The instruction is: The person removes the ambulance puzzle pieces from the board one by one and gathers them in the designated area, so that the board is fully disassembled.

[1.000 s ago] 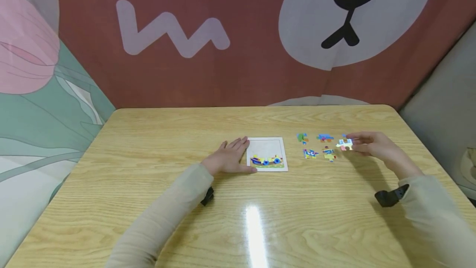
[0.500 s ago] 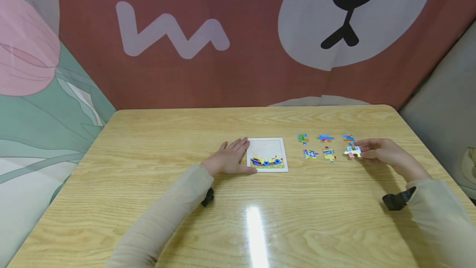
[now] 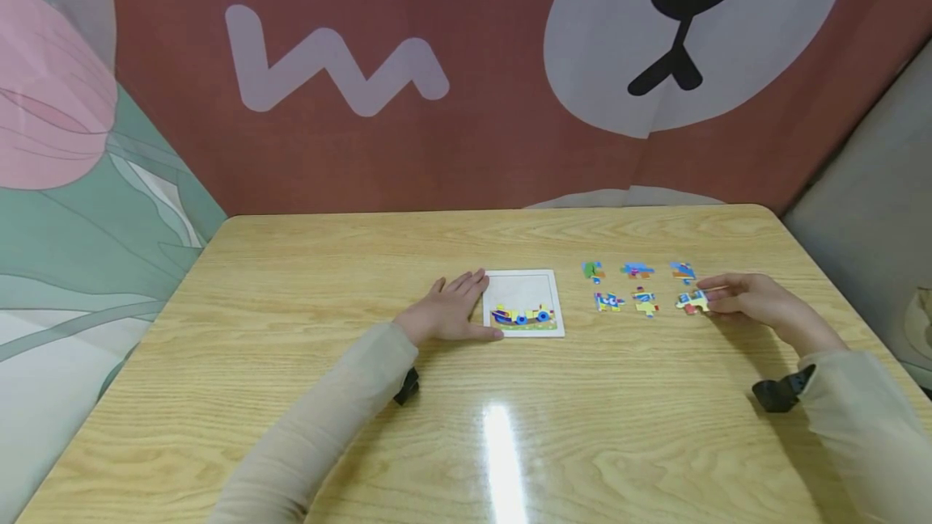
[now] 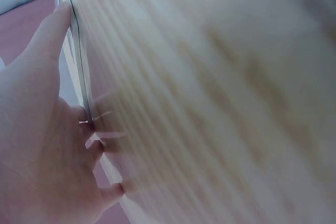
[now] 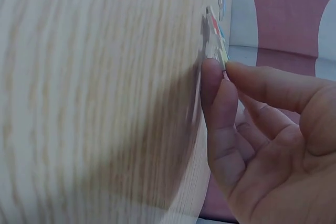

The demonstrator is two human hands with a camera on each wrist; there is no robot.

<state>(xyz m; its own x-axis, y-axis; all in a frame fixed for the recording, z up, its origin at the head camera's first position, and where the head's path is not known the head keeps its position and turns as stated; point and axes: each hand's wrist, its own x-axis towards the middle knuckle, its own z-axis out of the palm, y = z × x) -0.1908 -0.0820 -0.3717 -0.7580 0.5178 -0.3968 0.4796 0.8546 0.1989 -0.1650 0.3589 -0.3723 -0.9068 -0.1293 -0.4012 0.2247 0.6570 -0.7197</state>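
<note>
My right hand (image 3: 753,302) pinches a jigsaw piece (image 3: 692,302) between thumb and fingers, low over the table at the right end of the loose pieces. In the right wrist view that jigsaw piece (image 5: 218,35) is tilted, one end close to the wood. My left hand (image 3: 447,310) rests spread at the left edge of a white puzzle tray (image 3: 518,273), thumb along its lower left corner. Joined pieces showing a colourful vehicle (image 3: 523,315) fill the tray's lower part; its upper part is bare. The left wrist view shows the left hand (image 4: 47,124) with fingertips on the table.
Several loose jigsaw pieces lie right of the tray in two rows, among them a green one (image 3: 593,271), a blue one (image 3: 637,269) and a yellow one (image 3: 645,304). A curtain (image 3: 364,152) hangs behind the wooden table (image 3: 328,265).
My right hand has moved right and slightly nearer with the pinched piece, uncovering the blue piece at the back right. The held piece has tilted lower. The left hand has stayed put.
</note>
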